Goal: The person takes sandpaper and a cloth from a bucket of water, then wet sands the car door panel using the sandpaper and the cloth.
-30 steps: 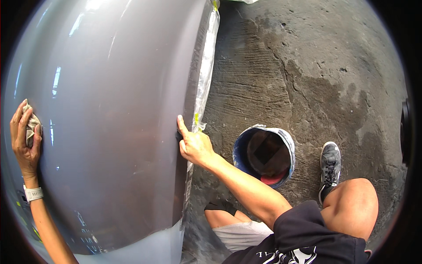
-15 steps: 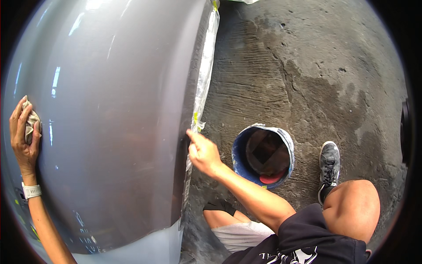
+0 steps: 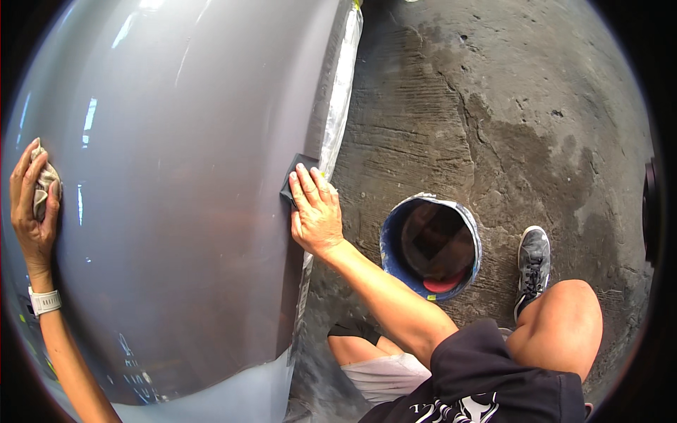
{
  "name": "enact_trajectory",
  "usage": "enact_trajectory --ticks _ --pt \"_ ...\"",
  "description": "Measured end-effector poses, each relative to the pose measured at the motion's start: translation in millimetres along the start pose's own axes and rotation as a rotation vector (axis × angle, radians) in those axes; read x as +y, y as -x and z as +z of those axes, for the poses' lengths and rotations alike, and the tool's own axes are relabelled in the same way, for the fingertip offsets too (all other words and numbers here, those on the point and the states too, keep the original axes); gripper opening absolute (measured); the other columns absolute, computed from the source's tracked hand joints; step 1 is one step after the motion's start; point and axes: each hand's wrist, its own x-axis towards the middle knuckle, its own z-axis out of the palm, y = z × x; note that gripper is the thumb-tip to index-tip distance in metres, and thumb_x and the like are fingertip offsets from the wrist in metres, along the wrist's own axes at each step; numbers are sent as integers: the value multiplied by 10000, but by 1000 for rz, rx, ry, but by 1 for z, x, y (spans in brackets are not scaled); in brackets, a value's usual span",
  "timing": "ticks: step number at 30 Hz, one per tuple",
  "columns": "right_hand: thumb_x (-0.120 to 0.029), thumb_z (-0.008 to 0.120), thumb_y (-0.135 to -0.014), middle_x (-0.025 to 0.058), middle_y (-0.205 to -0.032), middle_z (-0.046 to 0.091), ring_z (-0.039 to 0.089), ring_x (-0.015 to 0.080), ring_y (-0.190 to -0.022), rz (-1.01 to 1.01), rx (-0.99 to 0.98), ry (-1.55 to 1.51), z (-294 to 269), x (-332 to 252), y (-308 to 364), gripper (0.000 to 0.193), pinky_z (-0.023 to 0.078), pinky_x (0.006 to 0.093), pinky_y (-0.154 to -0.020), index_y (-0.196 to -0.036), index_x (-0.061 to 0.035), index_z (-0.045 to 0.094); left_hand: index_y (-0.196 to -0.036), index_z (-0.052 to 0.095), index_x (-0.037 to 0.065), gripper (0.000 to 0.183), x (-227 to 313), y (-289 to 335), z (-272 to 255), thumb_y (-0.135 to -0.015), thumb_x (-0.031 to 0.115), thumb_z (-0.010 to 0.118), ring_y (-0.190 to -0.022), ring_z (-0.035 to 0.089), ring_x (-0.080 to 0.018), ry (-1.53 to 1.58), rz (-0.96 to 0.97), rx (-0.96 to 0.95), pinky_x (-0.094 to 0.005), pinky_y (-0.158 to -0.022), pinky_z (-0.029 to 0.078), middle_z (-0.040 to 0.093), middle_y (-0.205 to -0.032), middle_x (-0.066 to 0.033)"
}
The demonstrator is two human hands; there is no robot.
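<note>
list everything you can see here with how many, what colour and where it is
panel: one, glossy grey, left half
plastic strip: one, whitish, panel's right edge
cloth: one, beige, in the left hand, on the panel
sheet: one, dark, under the right hand's fingers
bucket: one, blue, on the floor
red piece: one, red, in the bucket
floor: one, grey-brown, right half
watch: one, whitish, left wrist
shirt: one, black, bottom
shorts: one pair, light grey, bottom
shoe: one visible, dark grey, right of the bucket
left hand: one, bare, far left
right hand: one, bare, panel's right edge
</note>
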Motion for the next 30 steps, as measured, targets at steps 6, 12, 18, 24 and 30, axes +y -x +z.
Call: enact_trajectory --ticks 6,12,18,24,30 --pt "-133 596 -792 130 -1603 404 367 337 -1471 -77 64 -57 -3 -8 14 720 286 475 -1186 -1489 -4 472 -1332 655 60 409 -6 0 1 -927 118 659 -1347 539 -306 -49 35 7 -432 -1143 434 577 -1455 -133" --pt "3 536 -845 211 -1595 375 402 394 -1435 119 132 -410 -3 22 -15 706 327 454 -1205 -1538 -14 405 -1333 655 66 406 -5 1 0 -933 137 660 -1353 534 -304 -29 15 -10 -435 -1150 431 570 -1463 -132" --pt "52 522 -808 227 -1555 391 418 404 -1413 90 -3 -536 -20 44 -42 778 366 425 -1184 -1562 -101 400 -1338 653 73 406 -7 2 2 -939 149 653 -1357 532 -297 -67 36 -7 -434 -1151 430 566 -1473 -119" --pt "-66 647 -767 227 -1291 497 521 408 -1242 218 -55 -546 -23 27 -64 635 466 461 -1053 -1367 -51 443 -1336 653 79 407 -7 3 1 -935 154 652 -1355 535 -292 -96 33 -12 -435 -1153 433 574 -1467 -109" --pt "78 535 -762 246 -1311 488 516 405 -1223 267 31 -565 -7 47 -56 735 431 466 -1087 -1476 31 369 -1332 655 77 411 -10 2 2 -927 150 652 -1348 541 -296 -82 36 -5 -435 -1154 434 578 -1459 -117"
